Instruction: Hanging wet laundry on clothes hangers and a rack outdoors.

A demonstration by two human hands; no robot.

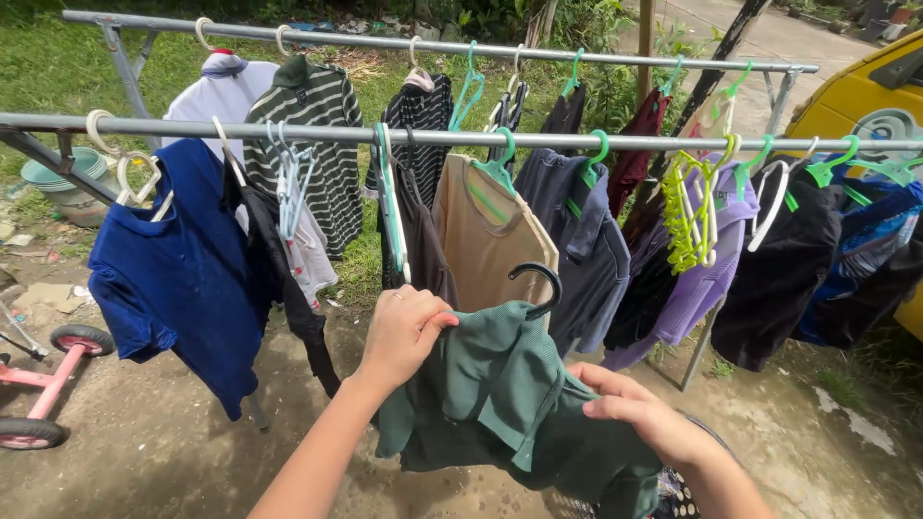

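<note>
While gripped by both hands [404,332], green shirt [510,404] on black hanger [540,284].

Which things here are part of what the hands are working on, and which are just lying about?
In hand: green shirt, black hanger, left hand, right hand, front rail.
Lying about: pink tricycle, basins, yellow vehicle.
</note>
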